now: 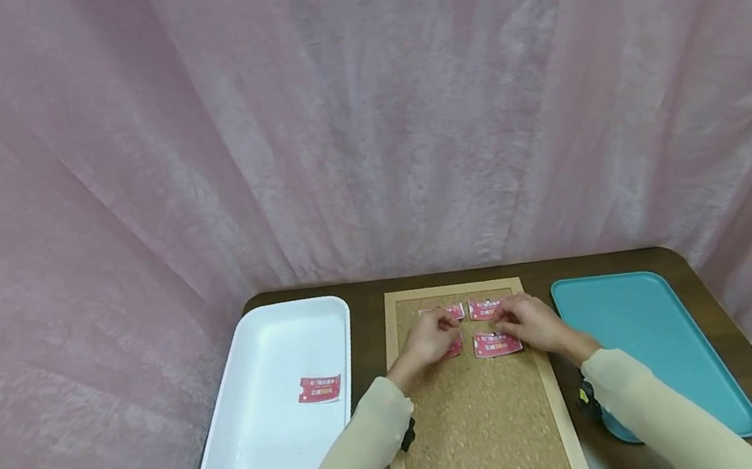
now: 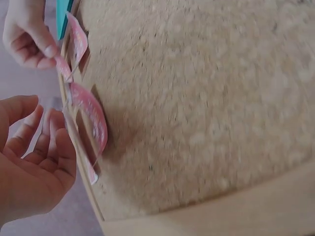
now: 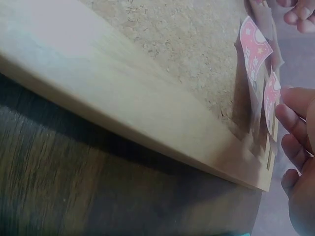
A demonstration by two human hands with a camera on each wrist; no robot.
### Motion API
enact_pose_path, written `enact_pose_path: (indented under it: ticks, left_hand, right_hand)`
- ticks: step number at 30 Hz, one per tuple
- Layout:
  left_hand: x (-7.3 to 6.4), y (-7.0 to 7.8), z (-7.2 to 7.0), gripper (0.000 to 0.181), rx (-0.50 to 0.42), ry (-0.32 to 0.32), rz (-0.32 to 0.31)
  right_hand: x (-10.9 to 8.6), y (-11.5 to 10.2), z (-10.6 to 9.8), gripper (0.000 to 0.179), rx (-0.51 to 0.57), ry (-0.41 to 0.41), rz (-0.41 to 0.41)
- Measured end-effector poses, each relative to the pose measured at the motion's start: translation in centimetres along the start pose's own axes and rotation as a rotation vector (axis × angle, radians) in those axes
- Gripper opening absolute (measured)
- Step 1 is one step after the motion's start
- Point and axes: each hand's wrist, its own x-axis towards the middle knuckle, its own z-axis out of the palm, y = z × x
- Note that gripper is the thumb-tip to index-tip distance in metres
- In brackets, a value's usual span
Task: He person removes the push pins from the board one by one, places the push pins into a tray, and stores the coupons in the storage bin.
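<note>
In the head view, pink coupons are fixed in two rows near the top of a framed corkboard (image 1: 480,423). My left hand (image 1: 433,339) hovers at the left pair, partly covering the upper-left coupon (image 1: 457,310) and lower-left coupon (image 1: 455,347). Its fingers are loosely bent, with the thumb apart and nothing visible in the grasp. My right hand (image 1: 532,320) is between the upper-right coupon (image 1: 482,308) and lower-right coupon (image 1: 497,344). In the right wrist view, its bent fingertips meet the edge of a coupon (image 3: 271,101). Whether they pinch it is unclear.
A white tray (image 1: 228,422) to the left bears one more pink coupon (image 1: 320,389). On the right lies a teal tray (image 1: 656,321), partly under my right forearm. The corkboard's wooden frame rests on a dark wooden table (image 1: 537,274), with a pink curtain (image 1: 362,146) behind.
</note>
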Motion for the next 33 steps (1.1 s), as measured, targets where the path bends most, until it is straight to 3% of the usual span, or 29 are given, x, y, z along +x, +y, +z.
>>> enact_pose_path:
  ticks: [4, 12, 25, 33]
  left_hand:
    - [0.1, -0.1, 1.2, 0.007, -0.011, 0.003, -0.005]
    - [0.1, -0.2, 2.7, 0.007, 0.152, 0.024, -0.025]
    - [-0.3, -0.9, 4.1, 0.019, 0.214, 0.059, -0.102]
    - [-0.3, -1.3, 5.2, 0.024, 0.352, 0.124, -0.139]
  right_hand:
    - [0.1, -0.3, 0.5, 0.004, -0.014, -0.001, -0.022]
    - [0.1, -0.4, 1.4, 0.008, -0.08, 0.005, -0.072]
    - [0.0, -0.3, 1.5, 0.018, -0.103, -0.035, -0.039]
    - [0.3, -0.8, 1.3, 0.022, -0.147, -0.086, 0.004]
